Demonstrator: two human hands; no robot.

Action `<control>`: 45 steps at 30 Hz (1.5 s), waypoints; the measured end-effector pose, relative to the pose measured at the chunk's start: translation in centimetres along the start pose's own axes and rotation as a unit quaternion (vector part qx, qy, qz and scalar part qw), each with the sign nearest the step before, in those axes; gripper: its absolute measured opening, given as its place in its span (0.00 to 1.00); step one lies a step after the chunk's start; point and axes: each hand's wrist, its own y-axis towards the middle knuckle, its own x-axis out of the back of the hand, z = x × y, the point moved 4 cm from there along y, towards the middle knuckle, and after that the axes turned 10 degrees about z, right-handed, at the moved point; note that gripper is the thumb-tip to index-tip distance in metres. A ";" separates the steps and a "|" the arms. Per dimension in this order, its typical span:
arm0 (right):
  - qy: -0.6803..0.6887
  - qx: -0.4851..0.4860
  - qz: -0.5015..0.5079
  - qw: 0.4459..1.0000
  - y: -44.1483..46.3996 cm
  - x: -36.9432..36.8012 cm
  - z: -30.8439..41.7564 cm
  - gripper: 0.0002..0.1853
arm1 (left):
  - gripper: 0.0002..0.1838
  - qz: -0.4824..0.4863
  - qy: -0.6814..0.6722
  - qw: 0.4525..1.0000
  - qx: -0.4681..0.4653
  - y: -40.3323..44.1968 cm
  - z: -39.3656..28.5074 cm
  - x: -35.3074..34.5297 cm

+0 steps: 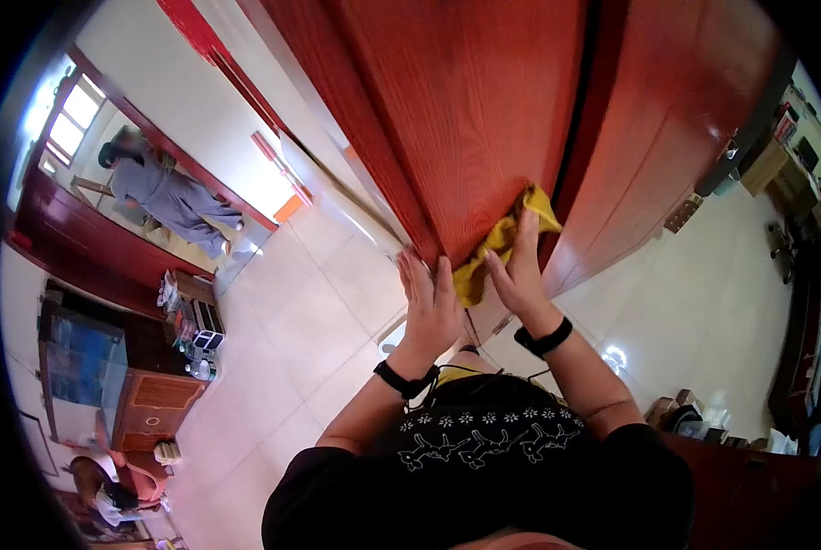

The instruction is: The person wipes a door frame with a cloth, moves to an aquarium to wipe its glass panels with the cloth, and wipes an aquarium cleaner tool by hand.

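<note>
Two hands in view, both mine, at lower centre of the frame, one black band at each wrist. One yellow cloth (471,284), bunched, lies near the centre against the lower part of a red wooden panel (465,119). My right hand (522,284) is on the cloth, fingers extended and thumb apart, not curled into a fist. My left hand (432,316) is unfurled, fingers extended at the panel's left lower edge, just beside the cloth; cannot tell whether it touches it. A second red panel (662,128) stands at upper right, beyond one dark gap. Upper left: one other person (168,192) in grey-blue clothing, in a doorway. Left: one wooden cabinet (158,399) on pale tiles (291,312).
</note>
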 end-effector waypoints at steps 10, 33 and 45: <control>-0.047 0.022 -0.002 0.999 2.0 1.0 2.1 0.48 | 0.41 -0.064 0.025 0.998 -0.014 0.2 1.3 -0.6; -0.112 0.273 -0.188 0.937 8.6 4.0 11.7 0.34 | 0.30 -0.254 -0.195 0.947 0.014 9.6 0.5 11.1; -0.122 0.300 -0.120 0.938 7.9 3.5 9.7 0.55 | 0.41 -0.141 -0.005 0.990 -0.007 7.6 0.3 6.4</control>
